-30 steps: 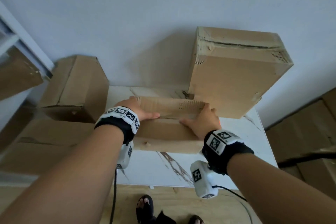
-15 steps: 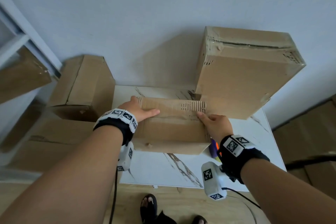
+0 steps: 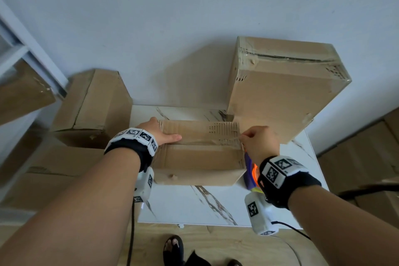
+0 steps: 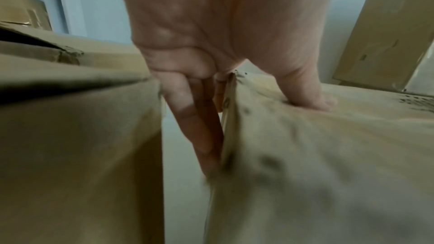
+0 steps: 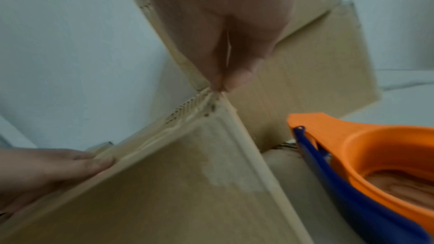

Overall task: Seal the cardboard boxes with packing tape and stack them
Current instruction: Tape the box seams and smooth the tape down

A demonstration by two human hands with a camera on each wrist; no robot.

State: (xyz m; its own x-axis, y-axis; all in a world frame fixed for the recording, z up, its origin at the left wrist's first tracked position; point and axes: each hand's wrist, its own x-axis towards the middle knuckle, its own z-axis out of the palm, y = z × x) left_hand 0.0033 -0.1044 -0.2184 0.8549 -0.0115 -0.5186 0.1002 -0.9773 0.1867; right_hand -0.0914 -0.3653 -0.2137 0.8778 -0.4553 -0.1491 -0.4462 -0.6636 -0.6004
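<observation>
Standing on marble table (image 3: 226, 207), boxes (image 3: 285, 93)

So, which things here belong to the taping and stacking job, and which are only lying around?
Part of the job:
- small box, held by left hand and right hand
- tape dispenser
- big sealed box

Just lying about:
- floor boxes
- table
- cables

Both hands (image 3: 164, 134) on small box (image 3: 198, 157)
</observation>
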